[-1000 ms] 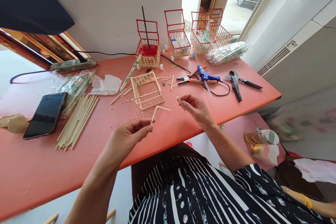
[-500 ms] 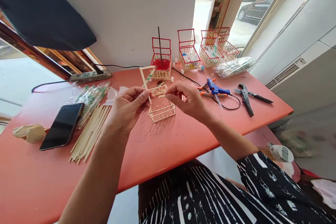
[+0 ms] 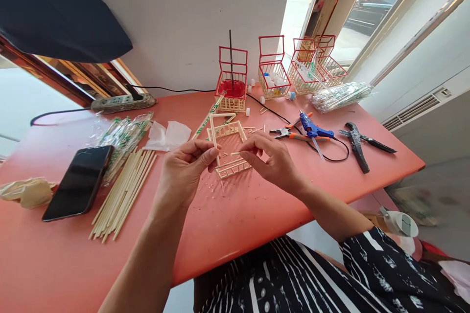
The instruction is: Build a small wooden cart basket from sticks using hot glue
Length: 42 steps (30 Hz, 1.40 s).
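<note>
Pinched in my left hand (image 3: 194,161) is an L-shaped piece of joined wooden sticks (image 3: 214,132), its corner pointing up and away from me. My right hand (image 3: 268,156) holds a short wooden stick (image 3: 237,153) between thumb and fingers, its tip pointing toward the left hand with a small gap between. Behind and below both hands, a small basket frame of thin sticks (image 3: 235,171) lies on the red table (image 3: 220,244). Wood crumbs are scattered around it. The hands partly hide the frame.
To the left lie loose sticks (image 3: 123,195), a phone (image 3: 79,183) and plastic wrappers (image 3: 127,137). Several small red-trimmed stick carts, one of them a cart (image 3: 233,83) with a red cup, stand at the back. Right are pliers (image 3: 290,133), a blue glue gun (image 3: 314,127) and black-handled cutters (image 3: 356,142).
Both hands rose from the near table edge and came together over the basket frame. The L-shaped piece now stands upright in the left hand. The camera view has shifted.
</note>
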Motion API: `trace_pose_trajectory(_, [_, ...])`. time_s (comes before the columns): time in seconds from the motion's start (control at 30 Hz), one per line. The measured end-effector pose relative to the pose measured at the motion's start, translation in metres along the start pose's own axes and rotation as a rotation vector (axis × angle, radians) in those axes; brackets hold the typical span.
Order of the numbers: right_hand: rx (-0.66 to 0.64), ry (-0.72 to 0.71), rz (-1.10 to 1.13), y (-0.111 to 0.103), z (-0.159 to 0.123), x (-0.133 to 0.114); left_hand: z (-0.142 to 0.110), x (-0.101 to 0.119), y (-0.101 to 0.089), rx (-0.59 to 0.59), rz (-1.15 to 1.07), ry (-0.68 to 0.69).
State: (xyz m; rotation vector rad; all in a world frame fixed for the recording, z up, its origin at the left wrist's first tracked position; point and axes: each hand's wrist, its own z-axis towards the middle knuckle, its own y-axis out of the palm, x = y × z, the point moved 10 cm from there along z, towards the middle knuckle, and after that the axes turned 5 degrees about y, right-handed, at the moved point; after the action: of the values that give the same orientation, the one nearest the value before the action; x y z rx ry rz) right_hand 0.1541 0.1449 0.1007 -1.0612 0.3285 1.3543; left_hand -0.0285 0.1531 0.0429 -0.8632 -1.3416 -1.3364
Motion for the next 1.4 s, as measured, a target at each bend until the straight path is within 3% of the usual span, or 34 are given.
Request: trace_pose_trajectory(1.4, [-0.029, -0.092, -0.058, 0.014, -0.007, -0.014, -0.006, -0.006, -0.003, 0.066, -0.019, -0.02])
